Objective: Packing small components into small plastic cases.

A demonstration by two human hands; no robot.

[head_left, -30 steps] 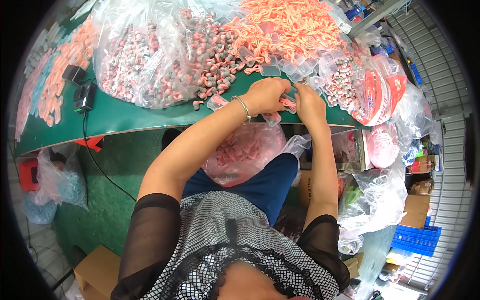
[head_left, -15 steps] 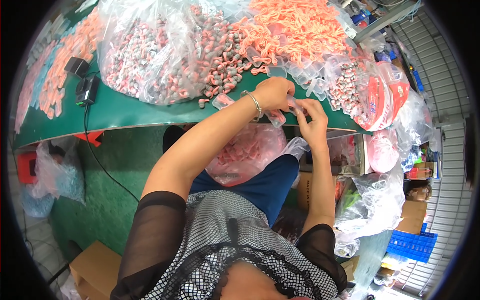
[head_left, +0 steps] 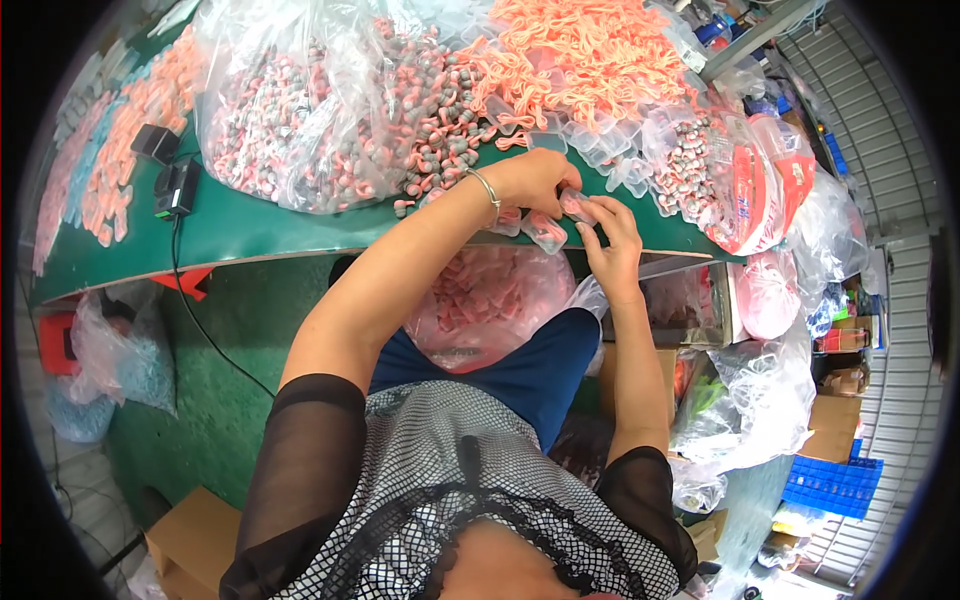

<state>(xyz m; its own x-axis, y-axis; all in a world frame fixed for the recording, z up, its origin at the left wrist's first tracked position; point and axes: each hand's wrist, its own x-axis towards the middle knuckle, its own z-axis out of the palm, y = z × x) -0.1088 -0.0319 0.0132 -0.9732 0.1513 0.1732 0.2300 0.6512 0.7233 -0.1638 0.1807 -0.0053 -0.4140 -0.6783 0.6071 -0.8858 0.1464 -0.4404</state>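
Note:
My left hand [head_left: 538, 183], with a bangle at its wrist, and my right hand [head_left: 614, 240] meet over the table's near edge. Between them is a small clear plastic case [head_left: 575, 206] with something pink inside. Fingers of both hands are closed on it, the right ones at its right end. Just below my left hand another clear case [head_left: 544, 232] with pink contents lies on the green tabletop [head_left: 290, 235]. One more filled case [head_left: 507, 221] sits beside it, partly covered by my left wrist.
A big clear bag [head_left: 300, 120] of pink-and-grey earplug-like pieces lies behind my left arm. Coral cord bundles [head_left: 590, 60] and empty clear cases [head_left: 600, 143] are piled behind my hands. At right stands a red-and-white bag [head_left: 745, 190]. A pink-filled bag [head_left: 480, 300] rests below the table edge.
Both hands have shifted slightly left, with the case between them. The case now shows more of its pink contents, and the filled cases beside my left hand are more exposed.

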